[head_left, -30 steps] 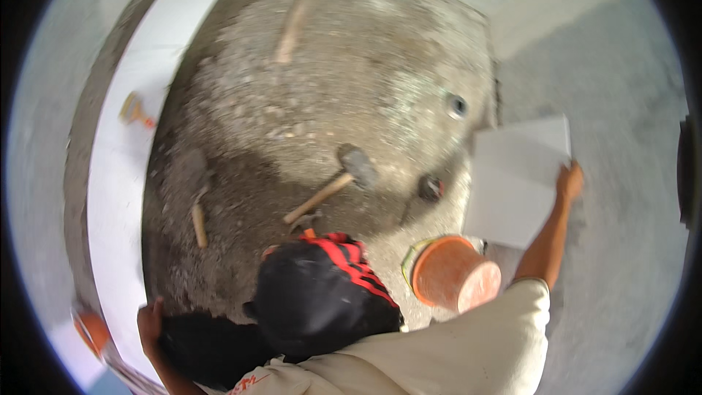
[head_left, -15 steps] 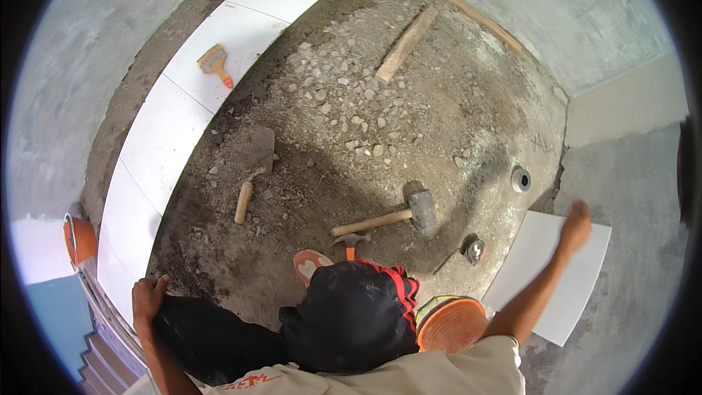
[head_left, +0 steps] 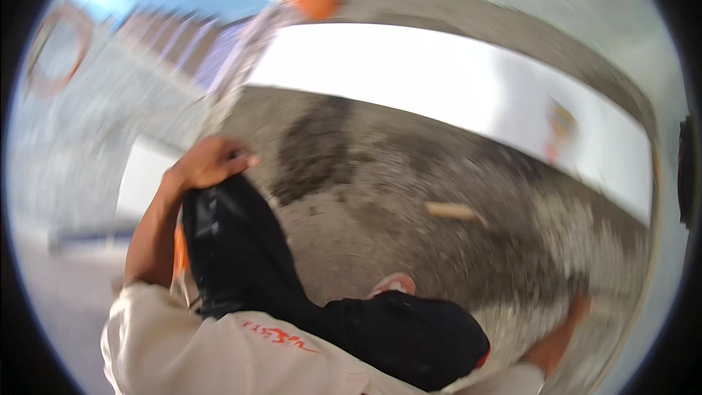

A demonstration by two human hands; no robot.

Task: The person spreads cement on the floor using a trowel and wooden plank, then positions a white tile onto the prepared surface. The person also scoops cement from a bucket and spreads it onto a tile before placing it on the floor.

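Note:
My left hand (head_left: pixel 210 164) rests on my bent knee in black trousers (head_left: pixel 238 227), fingers loosely bent and nothing in them. At the lower right, my right hand (head_left: pixel 580 304) is smeared by motion over the floor; its fingers cannot be made out. A trowel's wooden handle (head_left: pixel 450 211) lies on the dirt floor between the hands, its blade lost in blur. Beyond it runs a row of white tiles (head_left: pixel 409 66). A paint brush (head_left: pixel 561 128) with a yellowish handle lies on the tiles toward the right.
An orange bucket (head_left: pixel 318 1) stands at the far end of the tile row. Stairs (head_left: pixel 172 40) drop away at the upper left. A white panel (head_left: pixel 146 175) is left of my left hand, and a blurred orange ring (head_left: pixel 58 51) shows farther off. Damp, dark mortar (head_left: pixel 314 146) covers part of the floor.
My view has swung left, so the tile row now crosses the top. The hammer, mallet and tape measure have left the view. My left hand stays on the knee; my right hand is off the loose tile.

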